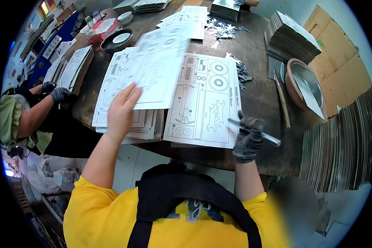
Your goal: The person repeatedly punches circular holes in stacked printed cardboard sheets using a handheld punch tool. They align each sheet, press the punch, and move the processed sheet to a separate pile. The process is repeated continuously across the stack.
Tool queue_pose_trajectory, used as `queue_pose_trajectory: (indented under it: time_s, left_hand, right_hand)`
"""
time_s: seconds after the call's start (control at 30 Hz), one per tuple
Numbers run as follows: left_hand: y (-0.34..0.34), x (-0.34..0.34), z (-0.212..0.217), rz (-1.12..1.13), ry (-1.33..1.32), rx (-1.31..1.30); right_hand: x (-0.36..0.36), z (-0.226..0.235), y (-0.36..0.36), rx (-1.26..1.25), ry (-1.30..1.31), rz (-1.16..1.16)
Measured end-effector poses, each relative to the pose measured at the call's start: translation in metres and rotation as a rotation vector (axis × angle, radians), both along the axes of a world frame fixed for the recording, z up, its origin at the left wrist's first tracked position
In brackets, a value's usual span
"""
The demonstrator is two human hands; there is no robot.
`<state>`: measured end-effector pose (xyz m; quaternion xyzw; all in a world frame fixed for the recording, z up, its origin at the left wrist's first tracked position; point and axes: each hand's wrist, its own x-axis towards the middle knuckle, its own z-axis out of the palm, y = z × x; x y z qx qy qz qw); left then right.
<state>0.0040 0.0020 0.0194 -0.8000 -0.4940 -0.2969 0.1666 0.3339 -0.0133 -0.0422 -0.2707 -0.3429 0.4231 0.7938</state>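
My bare left hand [121, 108] grips the near edge of a white printed board [163, 58], tilted and blurred by motion above a stack. Under it lies a left stack of printed boards [105, 97] with line drawings. Beside that, a second printed board [202, 99] shows outlines of wrenches, rings and a hammer-like shape, and lies flat on the right stack. My right hand [249, 138], in a grey knit glove, is closed around a slim silver tool [272, 139] near this board's lower right corner. The tool's kind is not clear, as the fingers cover its middle.
Dark wrench-shaped pieces [225, 29] lie scattered on the dark table [256, 45]. At right are a wooden-handled tool [282, 101], a pink-rimmed metal bowl [304, 80] and tall board stacks [339, 144]. A co-worker's gloved hand [60, 95] is at left, by more boards.
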Motion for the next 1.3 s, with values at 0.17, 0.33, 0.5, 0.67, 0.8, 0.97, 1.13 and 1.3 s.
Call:
queue_pose_trajectory:
  time_s: [0.17, 0.33, 0.5, 0.67, 0.8, 0.97, 1.13, 1.3]
  left_hand:
    - [-0.018, -0.084, -0.056, 0.177, 0.181, -0.588]
    - [0.031, 0.017, -0.032, -0.279, 0.103, -0.531]
    - [0.086, 0.083, -0.083, -0.318, 0.259, -0.605]
    - [0.075, 0.128, -0.093, -0.242, 0.212, -0.681]
    - [0.119, 0.129, -0.088, -0.232, 0.068, -0.807]
    - [0.125, 0.13, -0.116, -0.139, 0.016, -0.494]
    - [0.127, 0.131, -0.121, -0.129, 0.011, -0.488]
    - [0.128, 0.132, -0.122, -0.11, 0.033, -0.477]
  right_hand:
    - [-0.017, -0.039, 0.012, -0.151, -0.215, 0.125]
    - [0.007, -0.029, 0.002, -0.16, -0.717, 0.426]
    - [-0.001, -0.036, 0.027, -0.155, -0.368, 0.534]
    - [-0.026, -0.014, 0.078, -0.035, -0.16, 0.317]
    - [-0.041, -0.053, 0.125, -0.009, -0.209, 0.254]
    - [-0.046, -0.083, 0.138, -0.06, -0.297, 0.261]
    - [-0.048, -0.076, 0.134, -0.232, -0.453, 0.263]
    - [-0.056, -0.066, 0.083, -0.418, -0.087, 0.424]
